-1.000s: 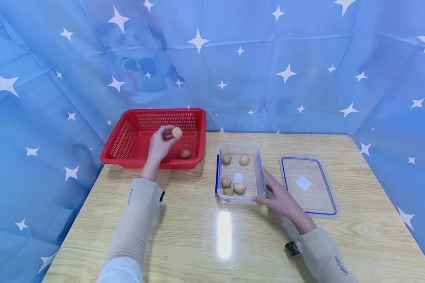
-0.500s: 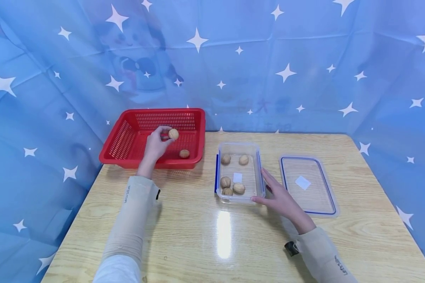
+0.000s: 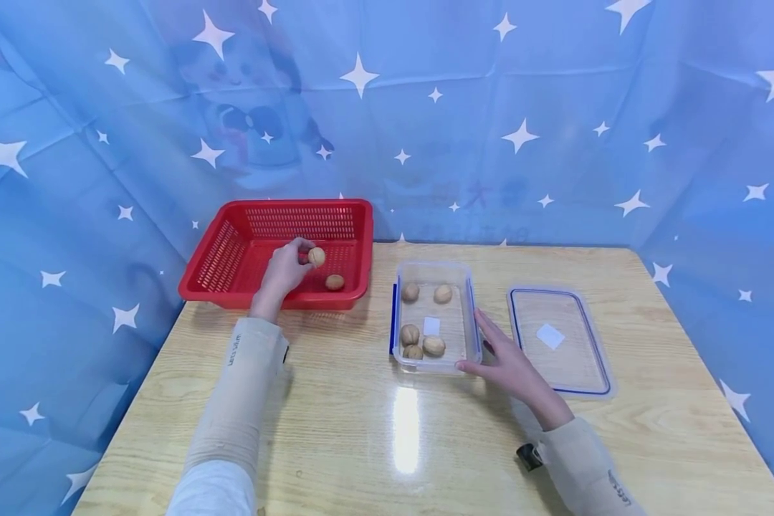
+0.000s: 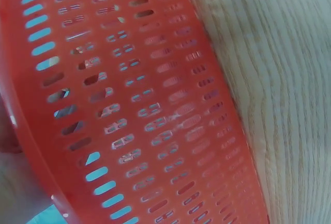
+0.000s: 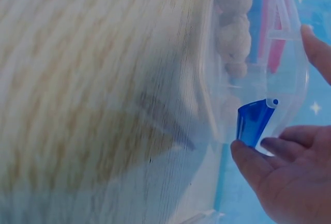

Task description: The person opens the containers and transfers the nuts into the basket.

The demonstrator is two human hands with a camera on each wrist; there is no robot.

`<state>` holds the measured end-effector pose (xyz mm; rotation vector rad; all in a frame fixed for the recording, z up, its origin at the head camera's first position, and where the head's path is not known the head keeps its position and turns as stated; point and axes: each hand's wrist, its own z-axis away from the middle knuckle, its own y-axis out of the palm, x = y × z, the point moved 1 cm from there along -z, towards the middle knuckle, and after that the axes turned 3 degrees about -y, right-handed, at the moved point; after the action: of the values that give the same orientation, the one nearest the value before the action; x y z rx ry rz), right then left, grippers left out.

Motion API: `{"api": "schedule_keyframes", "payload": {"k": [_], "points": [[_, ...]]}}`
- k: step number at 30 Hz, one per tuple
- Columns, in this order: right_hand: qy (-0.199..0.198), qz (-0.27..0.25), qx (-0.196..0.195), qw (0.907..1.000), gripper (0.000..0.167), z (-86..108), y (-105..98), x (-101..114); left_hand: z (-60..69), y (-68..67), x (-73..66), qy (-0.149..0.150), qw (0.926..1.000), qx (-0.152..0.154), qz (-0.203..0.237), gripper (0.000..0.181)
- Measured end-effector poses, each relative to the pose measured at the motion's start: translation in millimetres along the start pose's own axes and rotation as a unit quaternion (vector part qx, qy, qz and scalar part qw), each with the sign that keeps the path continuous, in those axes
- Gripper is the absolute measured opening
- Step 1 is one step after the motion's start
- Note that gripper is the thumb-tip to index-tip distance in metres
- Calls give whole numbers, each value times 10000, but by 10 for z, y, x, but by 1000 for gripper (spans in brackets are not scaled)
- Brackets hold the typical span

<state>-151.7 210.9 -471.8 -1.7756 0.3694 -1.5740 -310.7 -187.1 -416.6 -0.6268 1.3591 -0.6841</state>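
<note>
In the head view, my left hand (image 3: pixel 285 269) pinches a walnut (image 3: pixel 316 256) inside the red plastic basket (image 3: pixel 193 285). Another walnut (image 3: pixel 335 282) lies on the basket floor, just to the right and nearer. My right hand (image 3: pixel 512 364) touches the front right corner of a clear plastic food box (image 3: pixel 440 369), fingers spread along its side and thumb at its front. Several walnuts (image 3: pixel 434 346) lie in this box. The right wrist view shows the thumb by a blue latch (image 5: pixel 253 122). The basket wall (image 4: pixel 155 105) hides most of the left hand in the left wrist view.
To the right of the box, its clear lid (image 3: pixel 561 351) with a blue seal lies flat on the wooden table (image 3: pixel 335 430). A blue curtain (image 3: pixel 426 107) with white stars hangs behind and along the sides. A white label (image 3: pixel 431 327) shows inside the box.
The left hand has shifted slightly left, then lower into the basket, with the walnut still pinched. The right hand and the box stay in place.
</note>
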Motion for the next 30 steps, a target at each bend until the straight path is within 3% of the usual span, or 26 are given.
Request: {"api": "schedule_keyframes", "payload": {"k": [6, 14, 23, 30], "points": [[16, -48, -14, 10000, 104, 8, 18, 18, -28, 14, 41, -1, 9996, 90, -279, 37], [48, 5, -4, 10000, 104, 13, 0, 37, -57, 66, 110, -95, 9994, 245, -230, 39], [28, 32, -23, 10000, 104, 1, -8, 10, -126, 47, 125, -111, 9963, 727, -452, 38], [57, -37, -30, 10000, 105, 5, 2, 8, -131, 4, 175, -161, 9902, 1338, -375, 35]]}}
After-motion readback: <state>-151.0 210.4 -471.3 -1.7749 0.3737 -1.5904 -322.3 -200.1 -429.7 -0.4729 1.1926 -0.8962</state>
